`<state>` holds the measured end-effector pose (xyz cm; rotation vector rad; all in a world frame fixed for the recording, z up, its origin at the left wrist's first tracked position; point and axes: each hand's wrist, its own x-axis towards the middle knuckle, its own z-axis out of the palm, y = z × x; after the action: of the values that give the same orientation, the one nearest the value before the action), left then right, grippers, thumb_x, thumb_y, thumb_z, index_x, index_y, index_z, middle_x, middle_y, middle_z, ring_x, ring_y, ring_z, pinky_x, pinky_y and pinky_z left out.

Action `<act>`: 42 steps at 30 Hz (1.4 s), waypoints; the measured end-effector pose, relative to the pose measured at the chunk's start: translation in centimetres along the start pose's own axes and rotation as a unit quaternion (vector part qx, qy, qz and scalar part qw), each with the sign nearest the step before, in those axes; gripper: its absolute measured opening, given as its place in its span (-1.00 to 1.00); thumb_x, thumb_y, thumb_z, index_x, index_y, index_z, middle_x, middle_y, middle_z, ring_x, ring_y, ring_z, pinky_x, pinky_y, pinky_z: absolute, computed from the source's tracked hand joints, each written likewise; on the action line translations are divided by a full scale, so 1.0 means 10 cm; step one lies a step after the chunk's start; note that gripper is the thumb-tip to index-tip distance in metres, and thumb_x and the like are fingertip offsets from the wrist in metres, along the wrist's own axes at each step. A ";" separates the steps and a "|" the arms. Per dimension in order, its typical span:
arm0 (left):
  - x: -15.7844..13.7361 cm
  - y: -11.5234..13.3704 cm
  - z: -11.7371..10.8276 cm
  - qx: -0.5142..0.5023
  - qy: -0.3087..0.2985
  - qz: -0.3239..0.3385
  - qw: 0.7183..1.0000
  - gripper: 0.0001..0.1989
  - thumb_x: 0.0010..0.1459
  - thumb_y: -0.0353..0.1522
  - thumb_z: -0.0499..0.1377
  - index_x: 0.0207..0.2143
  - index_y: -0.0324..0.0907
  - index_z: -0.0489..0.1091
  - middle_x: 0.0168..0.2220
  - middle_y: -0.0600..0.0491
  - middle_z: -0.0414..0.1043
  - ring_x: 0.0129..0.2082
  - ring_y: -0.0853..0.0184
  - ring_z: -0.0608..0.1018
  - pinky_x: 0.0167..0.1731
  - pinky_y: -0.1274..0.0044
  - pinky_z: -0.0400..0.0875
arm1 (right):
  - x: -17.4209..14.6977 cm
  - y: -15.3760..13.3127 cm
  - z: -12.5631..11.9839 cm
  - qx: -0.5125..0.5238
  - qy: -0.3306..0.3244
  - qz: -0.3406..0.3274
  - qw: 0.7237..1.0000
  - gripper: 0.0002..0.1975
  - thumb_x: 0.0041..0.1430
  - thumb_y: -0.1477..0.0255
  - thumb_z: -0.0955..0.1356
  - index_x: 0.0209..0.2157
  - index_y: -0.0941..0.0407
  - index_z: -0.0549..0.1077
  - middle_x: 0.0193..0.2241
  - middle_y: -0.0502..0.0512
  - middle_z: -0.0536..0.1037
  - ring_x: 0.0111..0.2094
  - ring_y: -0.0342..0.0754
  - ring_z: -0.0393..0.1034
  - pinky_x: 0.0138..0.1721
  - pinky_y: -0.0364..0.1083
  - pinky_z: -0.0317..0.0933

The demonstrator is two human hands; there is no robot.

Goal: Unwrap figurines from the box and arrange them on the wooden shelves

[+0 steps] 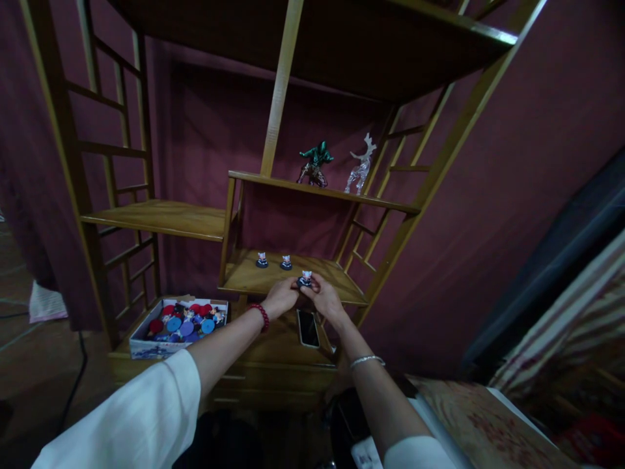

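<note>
Between both hands I hold a small white-haired figurine [306, 278] on a dark base, at the front of the small wooden shelf [244, 279]. My left hand [282, 298] grips it from the left, and my right hand [326, 298] pinches its right side. Behind it on the same shelf stand two similar figurines, one at the left [262, 260] and another nearer the middle [286, 262]. Both stand upright, a little apart from each other. Below my hands a phone [308, 328] lies on the cabinet top.
An open box [146, 350] full of colourful figurines sits on the cabinet's left side. On the shelf above stand a green figure [316, 163] and a clear deer figure [360, 168]. Wooden posts and lattice frame the unit. A patterned surface [478, 417] is at lower right.
</note>
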<state>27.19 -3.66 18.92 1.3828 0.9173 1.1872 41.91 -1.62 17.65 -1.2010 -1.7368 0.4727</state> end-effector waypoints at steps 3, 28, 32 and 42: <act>0.12 -0.01 0.00 0.195 -0.002 0.063 0.979 -0.61 -0.20 -0.61 0.07 -0.28 -0.18 0.43 -0.23 -0.06 0.45 -0.12 0.16 0.38 -0.04 0.44 0.12 | 0.09 0.13 -0.02 -0.012 0.012 0.017 1.000 -0.61 -0.11 0.48 0.36 -0.14 0.10 0.35 -0.29 0.05 0.51 -0.30 -0.10 0.40 -0.17 -0.04 0.26; 0.80 -0.27 0.15 0.631 -0.158 0.157 0.744 -0.44 0.20 -0.24 -0.27 0.12 -0.47 0.02 0.17 -0.18 -0.01 0.19 0.25 -0.01 0.15 0.44 -0.16 | 0.69 0.64 -0.10 -0.117 0.054 0.122 0.984 -0.60 -0.05 0.53 0.33 -0.10 0.14 0.30 -0.22 0.07 0.49 -0.22 -0.14 0.39 -0.12 -0.14 0.21; 0.88 -0.29 0.17 0.634 -0.151 0.147 0.744 -0.42 0.19 -0.22 -0.26 0.12 -0.46 0.02 0.18 -0.17 -0.02 0.19 0.25 -0.01 0.15 0.44 -0.16 | 0.76 0.70 -0.10 -0.141 0.056 0.122 0.981 -0.59 -0.03 0.50 0.33 -0.08 0.12 0.29 -0.21 0.07 0.49 -0.21 -0.14 0.39 -0.14 -0.15 0.21; 0.91 -0.30 0.18 0.632 -0.128 0.175 0.744 -0.45 0.19 -0.24 -0.27 0.09 -0.45 0.08 0.15 -0.18 0.05 0.16 0.26 0.08 0.13 0.46 -0.09 | 0.91 0.84 -0.11 -0.194 0.065 0.115 0.972 -0.60 -0.03 0.46 0.33 -0.08 0.03 0.30 -0.21 0.04 0.49 -0.18 -0.08 0.38 -0.13 -0.11 0.20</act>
<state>31.11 5.20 17.59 2.8234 1.3627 0.4590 46.43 9.94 16.32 -1.6850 -1.6272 0.1849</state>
